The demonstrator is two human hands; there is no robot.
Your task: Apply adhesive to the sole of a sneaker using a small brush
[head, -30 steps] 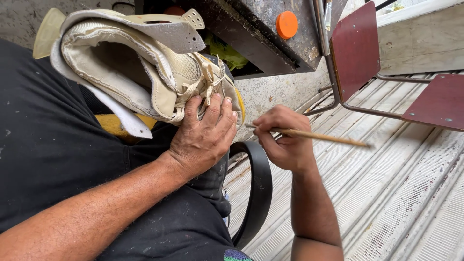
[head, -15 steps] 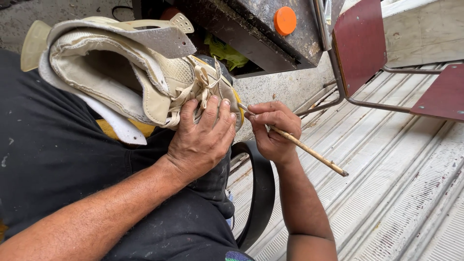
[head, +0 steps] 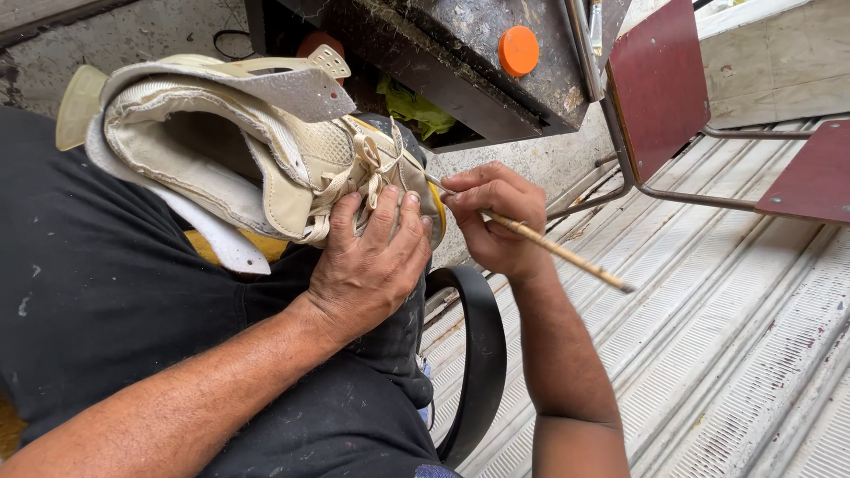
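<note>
Since half a second ago the right hand (head: 491,221) has kept its place beside the toe of the shoe (head: 266,168), and the thin wooden stick (head: 553,250) it holds still slants down to the right, its free end over the ribbed metal floor (head: 735,354). The shoe has stayed on the lap, barely shifted.

The right hand is closed round the stick, pinching it between thumb and fingers, with the near tip of the stick touching the front of the shoe by the laces. The left hand (head: 372,265) is clamped on the shoe from below, its fingers spread over the laces and toe, pressing it against the dark trousers (head: 106,292).

The shoe is a pale beige high-top, lying on its side on the person's lap with its opening towards the left and its grey tongue flap sticking up. A black strap (head: 482,354) loops down beside the knee.

Above the hands stands a dark, stained metal box (head: 460,80) with an orange round cap (head: 519,50) on it. To the right is a dark red chair (head: 660,88) with a metal frame, standing on the ribbed floor.
</note>
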